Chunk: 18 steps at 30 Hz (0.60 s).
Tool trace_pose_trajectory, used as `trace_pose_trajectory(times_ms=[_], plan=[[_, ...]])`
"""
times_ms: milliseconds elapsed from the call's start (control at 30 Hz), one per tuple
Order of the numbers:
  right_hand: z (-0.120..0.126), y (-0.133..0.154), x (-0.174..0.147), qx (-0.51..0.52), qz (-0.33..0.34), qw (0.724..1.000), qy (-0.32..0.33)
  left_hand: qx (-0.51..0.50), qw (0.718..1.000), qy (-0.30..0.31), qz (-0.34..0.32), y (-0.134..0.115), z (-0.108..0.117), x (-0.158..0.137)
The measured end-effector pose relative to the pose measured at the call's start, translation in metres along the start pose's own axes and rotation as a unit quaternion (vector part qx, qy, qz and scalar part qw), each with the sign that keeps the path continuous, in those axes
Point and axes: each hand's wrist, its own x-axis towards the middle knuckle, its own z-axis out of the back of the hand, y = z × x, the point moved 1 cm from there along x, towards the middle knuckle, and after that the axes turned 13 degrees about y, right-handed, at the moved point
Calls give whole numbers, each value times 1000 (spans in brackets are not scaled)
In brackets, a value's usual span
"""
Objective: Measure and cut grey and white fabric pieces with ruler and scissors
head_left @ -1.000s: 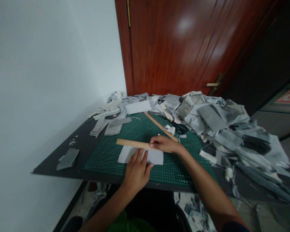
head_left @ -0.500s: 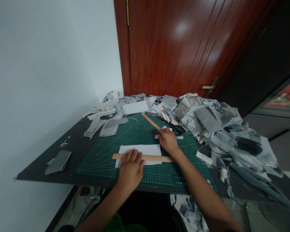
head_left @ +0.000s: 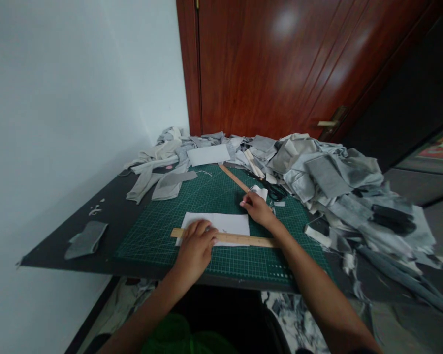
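Note:
A white piece of cloth (head_left: 239,222) lies flat on the green cutting mat (head_left: 151,236), with a small dark mark on it. Across its lower part runs a wooden ruler (head_left: 236,239), whose right end passes behind my right forearm. My left hand (head_left: 196,246) presses down on the ruler, fingers curled over it, holding it against the cloth. Beyond the cloth's upper right corner, my right hand (head_left: 257,207) hovers over the mat with fingertips pinched together; a small pinkish bit shows there, too small to name. A second wooden ruler (head_left: 233,178) slants away behind that hand.
Black scissors (head_left: 275,191) and a white scrap (head_left: 260,191) lie beyond my right hand. Heaped grey and white fabric (head_left: 328,182) covers the right and back of the table. A folded grey cloth (head_left: 87,239) sits at left. Behind stands a wooden door (head_left: 266,69).
My right hand has lifted slightly and drawn back from the second ruler and white scrap. My left hand stays on the ruler. The dark mark on the cloth now shows; the view has shifted slightly.

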Motion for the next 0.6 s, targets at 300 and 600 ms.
trace_pose_trajectory(times_ms=[300,600], plan=[[-12,39,-14,125,116,980,101,57,998,-7,4,-11,-12,-5],[-22,66,-29,-42,187,946,261,65,997,4,48,-18,-4,-5]])
